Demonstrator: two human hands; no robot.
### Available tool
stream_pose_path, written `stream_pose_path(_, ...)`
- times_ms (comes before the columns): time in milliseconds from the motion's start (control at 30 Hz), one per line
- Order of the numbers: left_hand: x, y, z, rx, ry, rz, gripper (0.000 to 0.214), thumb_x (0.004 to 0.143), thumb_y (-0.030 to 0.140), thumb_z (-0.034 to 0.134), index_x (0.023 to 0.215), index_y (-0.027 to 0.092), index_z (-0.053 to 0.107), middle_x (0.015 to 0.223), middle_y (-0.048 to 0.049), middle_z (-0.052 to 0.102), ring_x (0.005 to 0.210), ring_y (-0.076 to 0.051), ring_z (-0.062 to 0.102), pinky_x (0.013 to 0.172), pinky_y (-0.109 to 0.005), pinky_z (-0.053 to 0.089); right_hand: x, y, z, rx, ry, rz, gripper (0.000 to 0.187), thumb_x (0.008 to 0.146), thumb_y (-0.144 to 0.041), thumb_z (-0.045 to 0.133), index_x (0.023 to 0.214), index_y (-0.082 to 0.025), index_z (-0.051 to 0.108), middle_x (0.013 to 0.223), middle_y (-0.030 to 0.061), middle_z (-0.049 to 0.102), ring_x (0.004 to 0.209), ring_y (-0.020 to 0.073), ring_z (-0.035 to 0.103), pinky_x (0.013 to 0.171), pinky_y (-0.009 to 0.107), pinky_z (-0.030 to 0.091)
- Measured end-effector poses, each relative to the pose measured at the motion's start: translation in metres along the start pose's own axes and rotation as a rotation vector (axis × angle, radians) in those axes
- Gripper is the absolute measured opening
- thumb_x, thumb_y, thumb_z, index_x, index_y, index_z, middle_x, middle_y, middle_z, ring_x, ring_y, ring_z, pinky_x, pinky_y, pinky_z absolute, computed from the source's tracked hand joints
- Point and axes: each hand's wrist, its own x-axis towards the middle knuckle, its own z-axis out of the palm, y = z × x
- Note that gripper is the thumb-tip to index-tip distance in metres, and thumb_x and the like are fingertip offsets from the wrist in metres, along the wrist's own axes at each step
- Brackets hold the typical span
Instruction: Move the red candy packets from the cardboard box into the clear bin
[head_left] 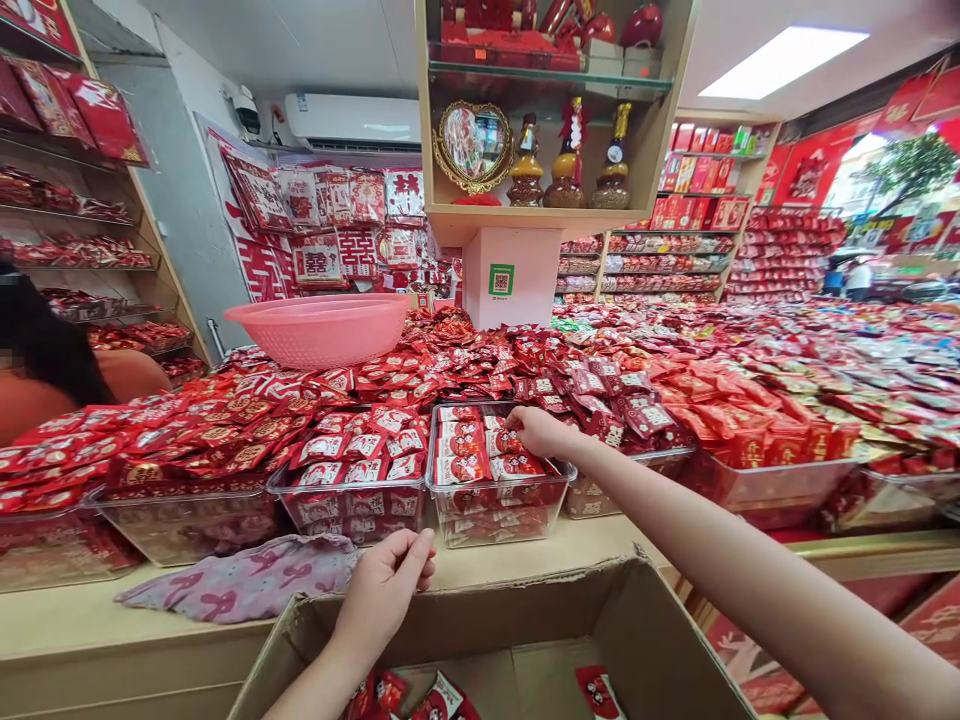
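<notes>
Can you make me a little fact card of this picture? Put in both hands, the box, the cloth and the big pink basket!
Right hand: reaching into a clear bin, fingers at the red-and-white packets
Left hand: by the far rim of the cardboard box, fingers curled; can't tell if it holds anything
Box: open, a few packets on its bottom
Cloth: pink-patterned, crumpled on the counter, to the left
Pink basket: behind the row of bins, among heaped packets
</notes>
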Motion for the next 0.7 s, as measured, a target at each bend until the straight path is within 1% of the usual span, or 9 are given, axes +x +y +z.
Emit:
stream_pose_path(133, 0.0002, -0.0012, -0.0004, -0.001, -0.01, 0.011, 0.029, 0.071, 0.042, 0.055, 0.056, 0.017, 0.058, 0.051, 0.0023, 0.056, 0.049, -0.013, 0.052, 0.047, -0.02, 0.042, 0.0001, -0.0008, -0.0003, -0.094, -0.019, -0.041, 0.032, 0.067, -0.003, 0.046, 0.094, -0.013, 0.061, 0.097, 0.01, 0.061, 0.085, 0.0181, 0.056, 0.071, 0.023, 0.04)
stream_pose_path(300, -0.0006, -0.0029, -0.001, -0.017, -0.031, 0.004, 0.03, 0.07, 0.044, 0.055, 0.056, 0.018, 0.057, 0.051, 0.0021, 0.055, 0.05, -0.013, 0.052, 0.049, -0.022, 0.043, -0.0001, 0.0001, 0.0009, -0.189, -0.041, -0.095, 0.033, 0.066, -0.003, 0.048, 0.094, -0.015, 0.062, 0.094, 0.0104, 0.063, 0.085, 0.021, 0.057, 0.07, 0.024, 0.04)
stream_pose_path(367, -0.0006, -0.0028, -0.001, -0.01, -0.03, -0.002, 0.03, 0.069, 0.044, 0.056, 0.055, 0.018, 0.056, 0.051, 0.0022, 0.055, 0.05, -0.013, 0.052, 0.049, -0.021, 0.043, 0.0003, -0.0002, 0.0016, -0.215, -0.034, -0.108, 0.03, 0.069, -0.006, 0.047, 0.093, -0.014, 0.063, 0.095, 0.0116, 0.063, 0.086, 0.0217, 0.057, 0.071, 0.025, 0.039)
stream_pose_path(467, -0.0003, -0.002, -0.0006, -0.004, -0.032, -0.003, 0.029, 0.069, 0.044, 0.056, 0.055, 0.018, 0.056, 0.051, 0.0021, 0.055, 0.051, -0.014, 0.052, 0.049, -0.022, 0.043, 0.0001, -0.0019, 0.0017, -0.236, -0.027, -0.138, 0.023, 0.075, -0.017, 0.047, 0.093, -0.015, 0.063, 0.094, 0.0117, 0.063, 0.086, 0.0213, 0.057, 0.072, 0.025, 0.039)
stream_pose_path(533, 0.0001, -0.0017, -0.0003, -0.002, -0.033, -0.002, 0.029, 0.069, 0.044, 0.056, 0.055, 0.018, 0.056, 0.051, 0.0023, 0.055, 0.05, -0.014, 0.052, 0.049, -0.022, 0.043, -0.0009, -0.0034, 0.0007, -0.239, -0.044, -0.168, 0.023, 0.075, -0.024, 0.051, 0.093, -0.016, 0.063, 0.093, 0.0108, 0.064, 0.086, 0.0211, 0.058, 0.07, 0.024, 0.039)
stream_pose_path(600, 0.0005, -0.0018, -0.0001, 0.0, -0.033, 0.001, 0.029, 0.069, 0.044, 0.056, 0.055, 0.018, 0.057, 0.051, 0.0023, 0.055, 0.05, -0.014, 0.052, 0.049, -0.022, 0.043, -0.0018, -0.0048, -0.001, -0.238, -0.066, -0.194, 0.026, 0.072, -0.025, 0.054, 0.095, -0.016, 0.062, 0.094, 0.0101, 0.064, 0.086, 0.0212, 0.058, 0.069, 0.024, 0.04)
stream_pose_path(700, 0.0011, -0.002, -0.0001, 0.001, -0.037, 0.007, 0.028, 0.069, 0.043, 0.056, 0.055, 0.018, 0.056, 0.051, 0.0025, 0.055, 0.051, -0.013, 0.052, 0.049, -0.021, 0.043, -0.0024, -0.0065, -0.0042, -0.231, -0.088, -0.215, 0.028, 0.071, -0.021, 0.055, 0.098, -0.016, 0.06, 0.097, 0.0086, 0.063, 0.087, 0.0198, 0.057, 0.07, 0.023, 0.04)
